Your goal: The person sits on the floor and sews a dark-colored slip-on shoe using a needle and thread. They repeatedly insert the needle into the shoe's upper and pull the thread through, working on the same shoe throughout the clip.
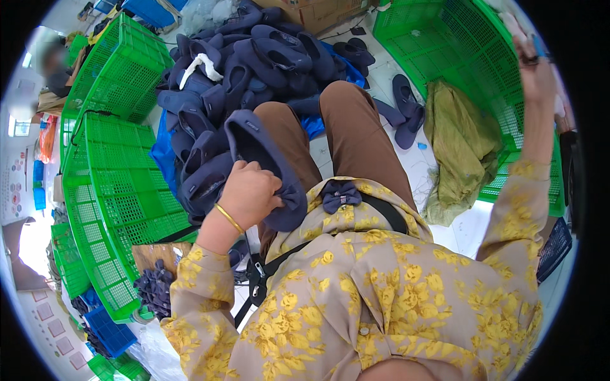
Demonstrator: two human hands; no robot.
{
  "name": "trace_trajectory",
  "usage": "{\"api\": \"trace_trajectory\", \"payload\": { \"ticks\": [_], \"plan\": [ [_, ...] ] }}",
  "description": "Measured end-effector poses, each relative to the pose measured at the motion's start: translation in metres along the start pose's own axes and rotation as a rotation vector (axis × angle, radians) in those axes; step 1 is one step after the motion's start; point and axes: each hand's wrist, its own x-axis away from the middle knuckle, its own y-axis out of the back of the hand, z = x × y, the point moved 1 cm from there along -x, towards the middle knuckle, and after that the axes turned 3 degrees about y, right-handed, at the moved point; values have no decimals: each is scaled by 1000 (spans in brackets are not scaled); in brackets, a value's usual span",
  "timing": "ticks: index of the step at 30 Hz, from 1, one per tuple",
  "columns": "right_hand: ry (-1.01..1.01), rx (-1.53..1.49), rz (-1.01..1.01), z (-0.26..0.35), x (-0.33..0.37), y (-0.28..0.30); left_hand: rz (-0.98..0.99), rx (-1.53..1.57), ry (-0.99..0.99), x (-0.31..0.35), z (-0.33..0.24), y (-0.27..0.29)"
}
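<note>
My left hand [246, 195] grips a navy slip-on shoe [262, 149] above my left thigh, its fingers closed over the shoe's side. The shoe's opening faces up, and a navy bow [292, 195] shows on it beside my fingertips. On my lap, apart from both hands, lies another navy bow [341, 197] with a shiny centre. Far out to the right, my right hand [537, 71] is raised by a green crate's rim, near something small and blue. Its fingers are too unclear to tell whether they hold anything.
A large heap of navy shoes [254, 63] lies before my knees, with a white strip [202, 68] on it. Green mesh crates [105, 159] stand at left, another green crate [457, 44] at right. An olive cloth [460, 146] drapes beside it. Several dark bows [155, 286] are piled at lower left.
</note>
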Motion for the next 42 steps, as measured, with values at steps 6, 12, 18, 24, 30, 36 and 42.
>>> {"api": "trace_trajectory", "payload": {
  "ticks": [6,12,18,24,30,36,42],
  "plan": [
    [-546,249,596,-104,192,-55,-465,55,132,21,-28,-11],
    [-490,360,1358,-127,318,-106,-471,289,368,47,-32,-36],
    [-460,387,1549,-137,330,-114,-536,517,366,56,-33,-39],
    [-509,400,1698,-130,328,-121,-658,337,261,55,-46,-47],
    [-389,378,1810,-135,331,-117,-716,411,275,58,-46,-58],
    [-468,377,1886,-137,327,-121,-732,638,297,63,-43,-62],
    [-525,387,1931,-136,320,-125,-739,638,267,60,-40,-62]
  ]
}}
